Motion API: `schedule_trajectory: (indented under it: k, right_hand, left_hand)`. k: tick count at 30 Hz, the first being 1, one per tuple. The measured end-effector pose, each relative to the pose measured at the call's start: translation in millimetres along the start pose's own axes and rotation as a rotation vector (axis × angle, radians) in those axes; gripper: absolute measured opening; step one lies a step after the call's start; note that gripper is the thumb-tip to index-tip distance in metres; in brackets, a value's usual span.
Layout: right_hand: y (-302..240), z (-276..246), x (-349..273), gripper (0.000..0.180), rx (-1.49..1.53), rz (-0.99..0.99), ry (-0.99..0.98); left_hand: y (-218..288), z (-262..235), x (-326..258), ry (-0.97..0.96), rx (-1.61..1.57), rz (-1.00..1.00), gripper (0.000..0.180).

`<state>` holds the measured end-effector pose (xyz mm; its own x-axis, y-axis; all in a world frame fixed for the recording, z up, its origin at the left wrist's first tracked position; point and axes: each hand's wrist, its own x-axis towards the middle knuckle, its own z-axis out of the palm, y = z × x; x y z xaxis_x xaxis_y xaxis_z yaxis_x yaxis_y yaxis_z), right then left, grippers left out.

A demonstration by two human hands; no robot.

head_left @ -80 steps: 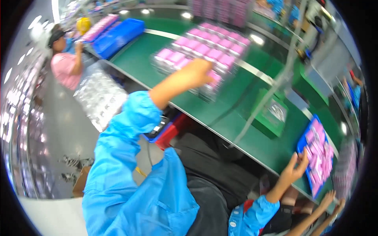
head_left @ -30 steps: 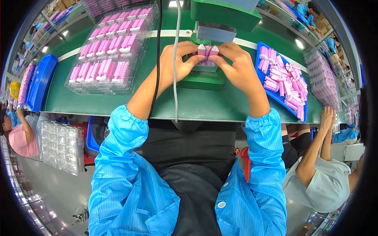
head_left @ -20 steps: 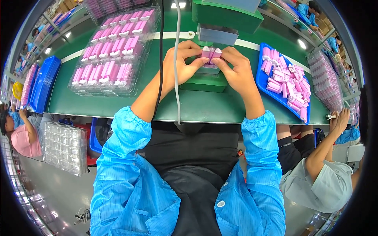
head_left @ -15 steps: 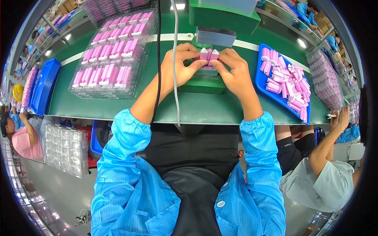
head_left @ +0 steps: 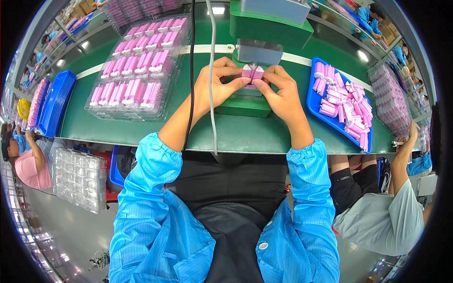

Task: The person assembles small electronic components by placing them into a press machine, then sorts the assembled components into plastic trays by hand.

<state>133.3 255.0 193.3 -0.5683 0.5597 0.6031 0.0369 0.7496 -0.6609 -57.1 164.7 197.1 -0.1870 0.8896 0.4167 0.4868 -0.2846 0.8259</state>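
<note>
Sitting at the left of a green worktop (head_left: 118,132), a clear moulded plastic tray (head_left: 123,113) holds rows of pink, white-ended pieces (head_left: 128,93). Next comes the left hand (head_left: 218,85), thumb and fingers pinching a small pink block with 2 white-tipped halves (head_left: 253,72). It lies between the 2 hands, neither clearly nearer, over a green machine base (head_left: 245,106); I can't make out its long axis. The right hand (head_left: 281,87) pinches its other side. Farther right, a blue plastic tray (head_left: 313,102) carries loose pink pieces (head_left: 348,107).

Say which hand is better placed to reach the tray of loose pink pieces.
Likely the right hand: it holds the pink block on the side nearer that tray; the left hand is farther.
</note>
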Motion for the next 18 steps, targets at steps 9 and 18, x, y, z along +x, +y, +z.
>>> schedule_trajectory:
  k: [9, 18]
  right_hand:
    - [1.3, 1.5, -1.0, 0.017, 0.023, -0.006, 0.011]
    - [-1.4, -2.7, 1.0, 0.017, 0.020, 0.021, -0.001]
  left_hand:
    - [8.8, -2.0, -1.6, -0.034, 0.012, -0.055, 0.022]
    - [-3.2, -2.0, 4.5, -0.068, -0.062, 0.023, 0.024]
